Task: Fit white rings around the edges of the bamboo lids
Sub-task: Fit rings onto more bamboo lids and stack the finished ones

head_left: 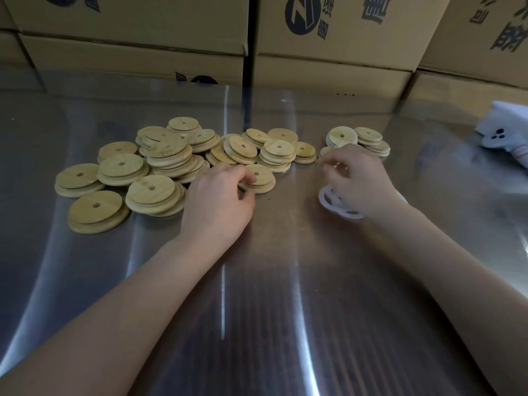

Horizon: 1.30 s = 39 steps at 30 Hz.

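Note:
Several round bamboo lids with centre holes lie in a loose heap [171, 155] across the middle of the table. My left hand [220, 201] has its fingers curled onto the edge of one lid [261, 177] at the heap's near right. A small stack of lids [368, 140] sits further right. My right hand [360, 178] hovers over a pile of white rings [335, 205], fingertips curled together in front of that stack. The blur hides whether they pinch a ring.
The table [271, 295] is glossy under a clear sheet. Cardboard boxes [328, 52] wall off the back edge. A white crumpled item with dark dots [505, 135] lies at the far right.

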Tool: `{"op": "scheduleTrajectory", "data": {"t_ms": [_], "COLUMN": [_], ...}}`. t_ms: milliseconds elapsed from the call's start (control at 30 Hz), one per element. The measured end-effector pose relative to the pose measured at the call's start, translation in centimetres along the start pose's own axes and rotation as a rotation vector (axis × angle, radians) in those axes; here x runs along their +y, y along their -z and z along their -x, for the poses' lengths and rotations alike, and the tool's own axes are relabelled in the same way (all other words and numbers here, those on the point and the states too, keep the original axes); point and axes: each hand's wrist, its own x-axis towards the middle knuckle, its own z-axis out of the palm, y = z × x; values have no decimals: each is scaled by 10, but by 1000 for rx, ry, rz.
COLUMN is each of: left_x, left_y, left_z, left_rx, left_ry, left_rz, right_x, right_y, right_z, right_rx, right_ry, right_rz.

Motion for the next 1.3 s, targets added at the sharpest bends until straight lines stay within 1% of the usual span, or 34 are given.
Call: {"op": "scheduleTrajectory", "data": {"t_ms": [133, 233, 367, 433, 533, 600, 700, 767, 933, 1033, 1100, 1133, 1167, 1233, 1300], "left_x": [-2, -3, -6, -6, -6, -7, -4, -1, 4, 7, 7, 7, 7, 6, 6], "left_y": [-2, -4, -7, -9, -11, -10, -9, -9, -10, -11, -12, -13, -13, -12, -11], "left_z": [0, 1, -1, -2, -1, -1, -1, 1, 2, 4, 5, 6, 6, 6, 5], "left_rx": [-41, -102, -132, -152, -164, -141, -77, -64, -71, -87, -117, -133, -146, -161, -158], "left_ry": [50, 86, 87, 75, 67, 58, 55, 55, 35, 20, 3, -2, -1, 12, 12], "left_rz": [-150, -224, -257, -256, -239, -204, -126, -105, -156, -207, -244, -253, -249, -220, -190], "right_x": [-20, -33, -47, -48, -46, -44, -42, -41, -37, -31, -25, -20, -15, -6, -1], "right_y": [-6, -16, -31, -34, -33, -31, -29, -27, -18, -13, -8, -5, -3, 1, 4], "right_z": [11, 15, 20, 22, 20, 18, 17, 17, 16, 11, 7, 4, 2, -1, -3], "right_rx": [-108, -217, -340, -374, -373, -350, -264, -227, -183, -68, 23, 32, 10, -91, -196], "right_ry": [132, 225, 198, 182, 156, 145, 141, 122, 103, 9, -95, -134, -153, -149, -141], "right_rz": [-108, -103, -40, -36, -87, -120, -198, -255, -321, -314, -262, -197, -114, 35, 130]}}
